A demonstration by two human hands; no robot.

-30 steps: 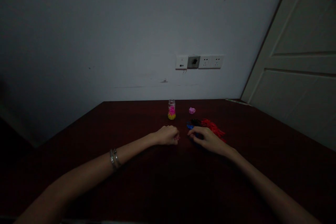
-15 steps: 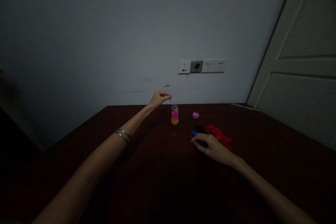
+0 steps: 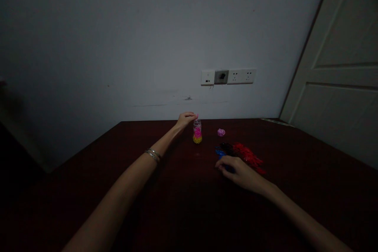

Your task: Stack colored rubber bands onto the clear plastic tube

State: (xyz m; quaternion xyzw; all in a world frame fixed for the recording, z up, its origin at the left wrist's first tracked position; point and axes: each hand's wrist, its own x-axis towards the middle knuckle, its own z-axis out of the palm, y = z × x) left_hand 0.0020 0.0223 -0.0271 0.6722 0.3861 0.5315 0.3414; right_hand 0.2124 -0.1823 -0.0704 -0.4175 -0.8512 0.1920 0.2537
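Observation:
A small clear jar (image 3: 197, 124) stands upright on the dark table, with yellow pieces at its bottom and pink ones above them. Over its open mouth, my left hand (image 3: 186, 119) pinches a small pink band-like piece (image 3: 197, 116) between the fingertips. My right hand (image 3: 234, 168) rests low over the table with thumb and fingers curled together. Whatever its fingertips hold, if anything, is too small to make out. Under and behind that hand lie blue pieces (image 3: 219, 152), a black bunch (image 3: 226, 148) and a pile of red strands (image 3: 247, 154).
A small light-purple object (image 3: 221, 132), perhaps a lid, lies right of the jar. The reddish-brown table (image 3: 165, 204) meets a wall with sockets (image 3: 240, 76). A pale panelled door (image 3: 339, 86) stands at the right.
My left hand has moved right and down with the pink piece, from left of the jar to over its mouth. My right hand has barely moved.

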